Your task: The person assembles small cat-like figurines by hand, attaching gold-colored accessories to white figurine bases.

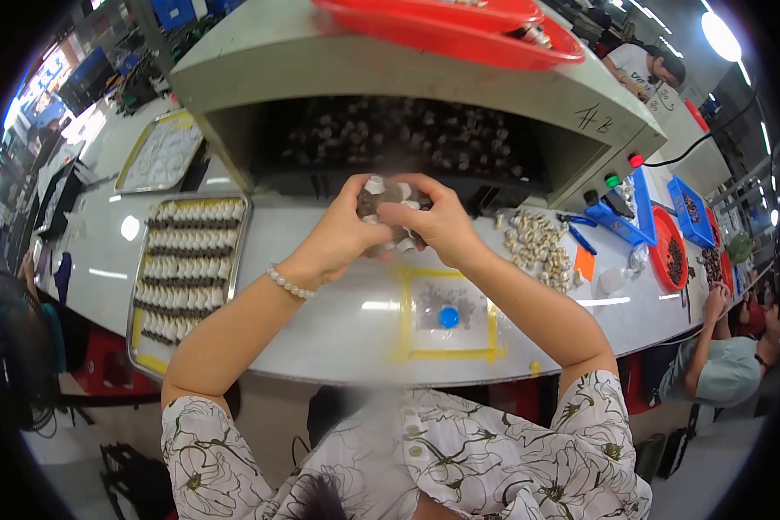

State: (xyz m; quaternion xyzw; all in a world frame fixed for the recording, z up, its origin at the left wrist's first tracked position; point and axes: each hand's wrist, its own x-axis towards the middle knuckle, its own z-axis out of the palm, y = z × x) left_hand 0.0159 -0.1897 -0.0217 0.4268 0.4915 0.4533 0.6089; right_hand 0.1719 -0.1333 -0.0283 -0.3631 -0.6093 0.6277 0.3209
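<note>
My left hand (pixel 334 227), with a beaded bracelet at the wrist, and my right hand (pixel 446 224) are cupped together in front of the opening of a beige box-shaped machine (pixel 303 65). Between them they hold a handful of small white-and-dark parts (pixel 396 198), partly hidden by my fingers and somewhat blurred. Inside the machine, many similar small parts lie scattered on a dark surface (pixel 269 178). Right of my right hand, a pile of cream and brownish small parts (pixel 537 247) rests on the white table (pixel 321 342).
A metal tray (pixel 244 251) at left holds rows of white-topped parts. Below my hands, a yellow-taped square (pixel 406 316) surrounds a blue cap (pixel 449 317). At right are blue-handled pliers (pixel 579 220), blue bins (pixel 646 208) and a red tray (pixel 667 227). Co-workers sit nearby (pixel 726 368).
</note>
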